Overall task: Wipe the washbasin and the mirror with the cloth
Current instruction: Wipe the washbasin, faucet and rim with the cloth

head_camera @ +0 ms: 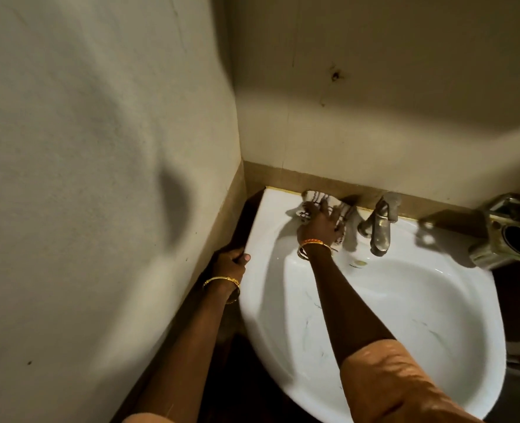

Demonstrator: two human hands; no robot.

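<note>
A white washbasin (283,303) fills the lower right of the head view, set into a corner. On its back left ledge lies a white cloth (310,199) with dark stripes. My right hand (318,225) lies flat on that cloth, pressing it onto the ledge just left of the tap. My left hand (231,259) grips the basin's left rim, thumb on top. Both wrists wear gold bangles. No mirror is in view.
A dull metal tap (379,227) stands at the back middle of the basin. A worn metal holder (508,236) with a round hole sits at the back right. Pale walls close in on the left and behind, with a tan tile strip (322,181) above the ledge.
</note>
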